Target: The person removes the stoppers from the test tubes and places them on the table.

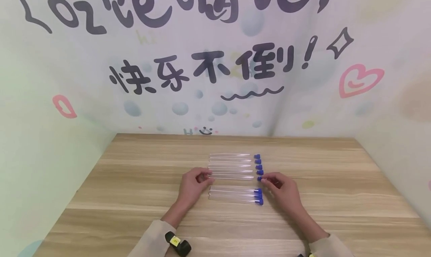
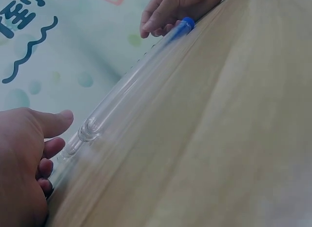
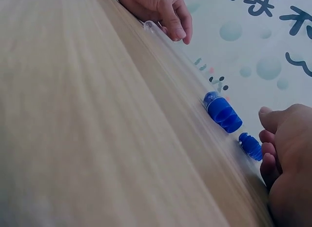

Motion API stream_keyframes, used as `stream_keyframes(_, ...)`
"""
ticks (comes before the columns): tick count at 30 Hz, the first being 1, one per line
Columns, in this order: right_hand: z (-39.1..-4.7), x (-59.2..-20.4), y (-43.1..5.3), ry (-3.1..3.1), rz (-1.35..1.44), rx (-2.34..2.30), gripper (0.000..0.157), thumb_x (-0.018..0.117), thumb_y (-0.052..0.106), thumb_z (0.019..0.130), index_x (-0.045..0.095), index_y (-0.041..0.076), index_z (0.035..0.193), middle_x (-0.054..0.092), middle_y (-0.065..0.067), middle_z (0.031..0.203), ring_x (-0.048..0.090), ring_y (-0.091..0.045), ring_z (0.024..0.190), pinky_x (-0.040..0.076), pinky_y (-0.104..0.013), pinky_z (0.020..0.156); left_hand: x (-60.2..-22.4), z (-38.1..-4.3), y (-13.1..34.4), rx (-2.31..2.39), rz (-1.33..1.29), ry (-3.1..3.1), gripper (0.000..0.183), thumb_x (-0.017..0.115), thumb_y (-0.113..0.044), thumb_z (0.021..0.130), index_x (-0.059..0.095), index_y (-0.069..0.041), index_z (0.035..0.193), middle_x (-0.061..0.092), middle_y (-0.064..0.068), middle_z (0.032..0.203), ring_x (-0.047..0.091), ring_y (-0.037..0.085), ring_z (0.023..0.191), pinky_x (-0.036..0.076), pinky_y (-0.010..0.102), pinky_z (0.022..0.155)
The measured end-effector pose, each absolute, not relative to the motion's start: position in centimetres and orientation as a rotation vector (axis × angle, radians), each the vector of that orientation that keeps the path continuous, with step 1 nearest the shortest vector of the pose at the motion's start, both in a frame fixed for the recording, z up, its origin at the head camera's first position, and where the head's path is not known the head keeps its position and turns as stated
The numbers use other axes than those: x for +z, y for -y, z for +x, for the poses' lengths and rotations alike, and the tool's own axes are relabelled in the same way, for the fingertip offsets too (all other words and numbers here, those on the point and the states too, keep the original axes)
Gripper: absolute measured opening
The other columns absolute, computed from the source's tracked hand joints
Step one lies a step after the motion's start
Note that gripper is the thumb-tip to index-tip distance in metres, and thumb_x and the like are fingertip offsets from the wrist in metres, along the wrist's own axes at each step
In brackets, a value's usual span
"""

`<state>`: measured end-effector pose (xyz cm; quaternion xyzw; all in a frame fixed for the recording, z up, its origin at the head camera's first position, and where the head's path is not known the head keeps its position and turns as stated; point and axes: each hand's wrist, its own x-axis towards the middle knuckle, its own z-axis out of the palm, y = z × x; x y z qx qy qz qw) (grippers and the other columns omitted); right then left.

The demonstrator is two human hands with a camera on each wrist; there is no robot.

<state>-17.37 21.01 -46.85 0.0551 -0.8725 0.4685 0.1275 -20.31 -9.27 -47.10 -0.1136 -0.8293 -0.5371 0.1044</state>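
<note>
In the head view several uncapped clear test tubes [image 1: 230, 171] lie side by side, a blue stopper [image 1: 259, 167] off the right end of each. Nearer the person lie three tubes [image 1: 232, 197] with blue stoppers in them. My left hand [image 1: 192, 186] is at the left end of the nearest uncapped tube, thumb and forefinger spread about it. At the nearest loose stopper [image 3: 250, 146] is my right hand [image 1: 284, 189], fingertips beside it; the right wrist view shows its thumb apart from the other fingers. Contact is unclear on both sides.
The wood-grain table [image 1: 134, 219] runs back to a white printed wall sheet [image 1: 202, 111]. Pale side walls [image 1: 40, 156] flank it. A dark wrist strap [image 1: 182, 246] sits at the left sleeve.
</note>
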Motion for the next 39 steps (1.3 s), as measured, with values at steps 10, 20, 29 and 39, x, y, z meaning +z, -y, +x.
stream_keyframes(10, -16.92, -46.86, -20.96, 2.61, 0.266, 1.352, 0.013, 0.077, 0.017, 0.082, 0.071, 0.02, 0.094, 0.065, 0.008, 0.084, 0.056, -0.012, 0.07, 0.046, -0.024, 0.061, -47.34, -19.39, 9.63, -1.594, -0.441, 2.422, 0.017, 0.081, -0.008, 0.074, 0.073, -0.013, 0.088, 0.063, -0.006, 0.077, 0.051, 0.01, 0.065, 0.043, 0.023, 0.058)
stream_keyframes(20, -16.62, -47.01, -21.12, 2.606, 0.359, 1.309, 0.014, 0.077, 0.015, 0.081, 0.072, 0.021, 0.093, 0.061, 0.009, 0.077, 0.052, -0.01, 0.065, 0.044, -0.024, 0.056, -47.27, -19.22, 9.72, -1.529, -0.5, 2.517, 0.013, 0.08, -0.008, 0.076, 0.074, -0.011, 0.087, 0.062, -0.006, 0.078, 0.053, 0.011, 0.07, 0.045, 0.024, 0.062)
stream_keyframes(29, -16.84, -47.03, -21.23, 2.648, 0.35, 1.268, 0.021, 0.078, 0.009, 0.078, 0.072, 0.017, 0.096, 0.059, 0.009, 0.075, 0.052, -0.01, 0.064, 0.043, -0.024, 0.056, -47.08, -19.35, 9.61, -1.444, -0.546, 2.573, 0.014, 0.08, -0.009, 0.077, 0.075, -0.008, 0.09, 0.063, -0.005, 0.08, 0.052, 0.01, 0.07, 0.044, 0.024, 0.062)
stream_keyframes(39, -16.82, -46.94, -21.24, 2.665, 0.375, 1.22, 0.02, 0.077, 0.01, 0.08, 0.073, 0.019, 0.098, 0.06, 0.011, 0.079, 0.052, -0.009, 0.067, 0.044, -0.023, 0.058, -46.95, -19.28, 9.63, -1.447, -0.552, 2.559, 0.015, 0.079, -0.008, 0.077, 0.075, -0.007, 0.091, 0.061, -0.004, 0.08, 0.053, 0.01, 0.07, 0.046, 0.024, 0.062)
